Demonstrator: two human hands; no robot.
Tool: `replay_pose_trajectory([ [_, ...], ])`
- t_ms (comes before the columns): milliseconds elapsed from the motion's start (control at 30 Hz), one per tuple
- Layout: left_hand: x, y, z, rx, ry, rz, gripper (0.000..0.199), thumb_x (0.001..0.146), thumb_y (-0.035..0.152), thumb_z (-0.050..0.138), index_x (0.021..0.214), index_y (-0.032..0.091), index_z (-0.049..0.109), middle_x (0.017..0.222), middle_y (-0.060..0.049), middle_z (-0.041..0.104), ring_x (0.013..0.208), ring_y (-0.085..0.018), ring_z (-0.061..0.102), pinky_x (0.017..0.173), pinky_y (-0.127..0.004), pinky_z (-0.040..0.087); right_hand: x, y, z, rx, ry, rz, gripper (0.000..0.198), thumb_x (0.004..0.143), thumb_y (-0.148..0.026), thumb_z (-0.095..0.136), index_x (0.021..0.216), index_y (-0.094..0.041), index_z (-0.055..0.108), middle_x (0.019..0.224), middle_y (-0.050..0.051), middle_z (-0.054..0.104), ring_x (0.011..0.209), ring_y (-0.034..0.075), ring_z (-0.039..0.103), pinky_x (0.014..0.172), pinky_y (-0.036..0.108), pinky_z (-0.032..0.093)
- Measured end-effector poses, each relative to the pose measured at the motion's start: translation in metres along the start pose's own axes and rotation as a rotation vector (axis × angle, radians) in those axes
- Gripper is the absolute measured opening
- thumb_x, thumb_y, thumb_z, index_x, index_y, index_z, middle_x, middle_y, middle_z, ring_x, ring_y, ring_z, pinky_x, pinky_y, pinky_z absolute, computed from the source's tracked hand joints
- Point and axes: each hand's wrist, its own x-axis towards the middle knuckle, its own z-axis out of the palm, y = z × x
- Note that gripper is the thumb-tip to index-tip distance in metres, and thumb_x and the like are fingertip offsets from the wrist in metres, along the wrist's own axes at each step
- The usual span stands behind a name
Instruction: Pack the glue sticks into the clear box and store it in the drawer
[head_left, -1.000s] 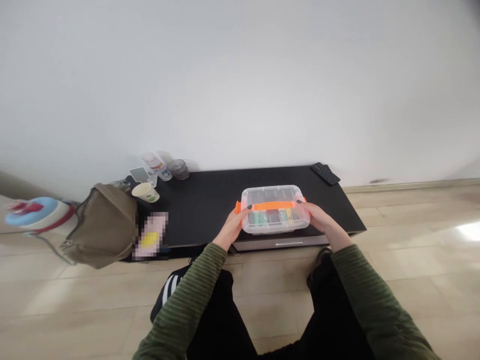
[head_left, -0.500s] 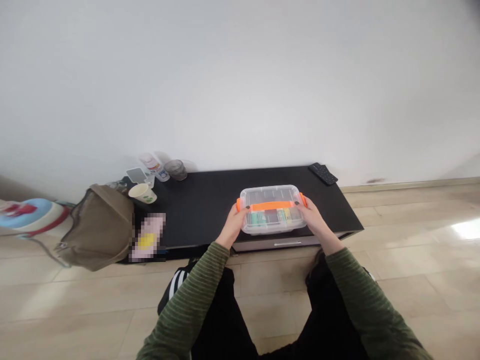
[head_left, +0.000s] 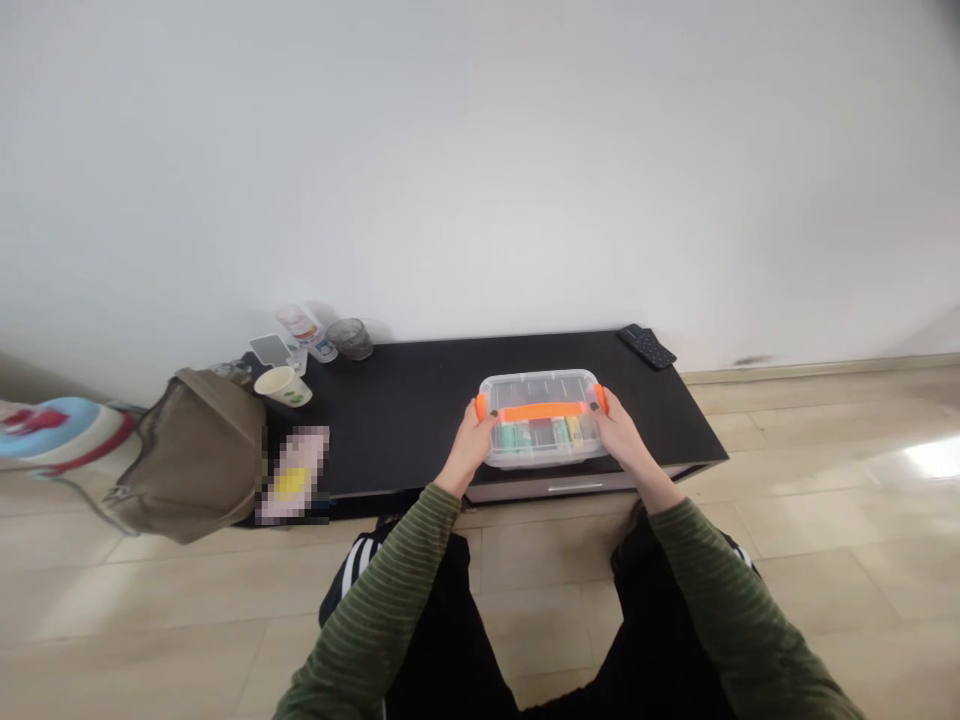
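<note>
Clear plastic box lies between left fingers and right fingers.

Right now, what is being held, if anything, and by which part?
The clear rectangular plastic box with orange handle: the left hand grips its left end, the right hand its right end.

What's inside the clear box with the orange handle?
Inside the clear box, green items and a yellow item show, too blurred to identify. Anything beneath them or the orange handle is covered.
</note>
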Motion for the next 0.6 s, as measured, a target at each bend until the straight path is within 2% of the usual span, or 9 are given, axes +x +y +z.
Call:
replay_pose_trajectory([
  [167, 0.0, -0.001, 0.001, 0.015, 0.01, 0.0, 0.045, 0.081, 0.03, 0.066, 0.125, 0.021, 0.061, 0.124, -0.01, 0.066, 0.115, -0.025, 0.062, 0.097, -0.034, 0.048, 0.0, 0.01, -0.001, 0.122, 0.1, 0.028, 0.047, 0.083, -0.042, 0.06, 0.127, -0.026, 0.062, 0.13, 0.004, 0.066, 0.119, 0.024, 0.06, 0.097, 0.034, 0.049],
  [233, -0.001, 0.0, 0.001, 0.0, 0.016, -0.009, 0.049, 0.081, 0.031, 0.067, 0.128, 0.021, 0.059, 0.125, -0.01, 0.066, 0.115, -0.025, 0.062, 0.097, -0.035, 0.049, -0.013, 0.027, 0.0, 0.22, 0.234, 0.014, 0.044, 0.086, -0.047, 0.054, 0.123, -0.024, 0.062, 0.127, 0.005, 0.066, 0.116, 0.023, 0.061, 0.092, 0.031, 0.051],
  [333, -0.002, 0.003, 0.002, -0.006, 0.01, -0.01, 0.049, 0.081, 0.031, 0.068, 0.128, 0.02, 0.06, 0.126, -0.011, 0.066, 0.116, -0.025, 0.062, 0.098, -0.035, 0.048, -0.051, 0.074, 0.015, 0.252, 0.506, 0.044, 0.033, 0.088, -0.046, 0.045, 0.105, -0.024, 0.061, 0.108, 0.006, 0.069, 0.102, 0.021, 0.064, 0.084, 0.03, 0.053],
  [367, -0.002, 0.003, 0.002, -0.004, 0.012, -0.005, 0.048, 0.081, 0.03, 0.068, 0.127, 0.02, 0.06, 0.126, -0.011, 0.066, 0.116, -0.025, 0.062, 0.099, -0.035, 0.048, -0.066, 0.094, 0.024, 0.246, 0.53, 0.109, 0.026, 0.086, -0.043, 0.047, 0.098, -0.025, 0.06, 0.098, 0.005, 0.069, 0.095, 0.02, 0.065, 0.079, 0.029, 0.053],
  [400, -0.002, 0.003, 0.002, -0.003, 0.015, -0.001, 0.047, 0.08, 0.029, 0.068, 0.126, 0.02, 0.061, 0.125, -0.011, 0.066, 0.116, -0.025, 0.062, 0.099, -0.035, 0.048, -0.079, 0.114, 0.035, 0.27, 0.498, 0.211, 0.02, 0.085, -0.04, 0.048, 0.094, -0.025, 0.059, 0.089, 0.004, 0.068, 0.087, 0.019, 0.065, 0.073, 0.028, 0.053],
  [433, -0.002, 0.003, 0.002, -0.004, 0.019, 0.001, 0.046, 0.08, 0.028, 0.068, 0.125, 0.019, 0.062, 0.125, -0.011, 0.066, 0.115, -0.025, 0.063, 0.1, -0.035, 0.048, -0.09, 0.133, 0.046, 0.319, 0.459, 0.368, 0.015, 0.085, -0.037, 0.048, 0.089, -0.026, 0.057, 0.08, 0.003, 0.066, 0.077, 0.018, 0.065, 0.064, 0.027, 0.051],
  [500, -0.001, 0.002, 0.002, -0.015, 0.023, 0.002, 0.046, 0.08, 0.028, 0.069, 0.125, 0.019, 0.062, 0.124, -0.011, 0.067, 0.115, -0.025, 0.063, 0.1, -0.035, 0.048, -0.103, 0.165, 0.067, 0.444, 0.296, 0.713, 0.008, 0.085, -0.033, 0.051, 0.087, -0.025, 0.054, 0.075, 0.002, 0.065, 0.063, 0.015, 0.063, 0.05, 0.024, 0.045],
  [600, 0.0, -0.001, 0.002, -0.034, 0.033, 0.0, 0.049, 0.08, 0.029, 0.068, 0.127, 0.019, 0.061, 0.123, -0.011, 0.067, 0.115, -0.025, 0.063, 0.099, -0.036, 0.048, -0.097, 0.191, 0.084, 0.5, 0.236, 0.843, 0.01, 0.085, -0.03, 0.059, 0.089, -0.024, 0.053, 0.07, -0.001, 0.064, 0.051, 0.013, 0.061, 0.04, 0.018, 0.034],
])
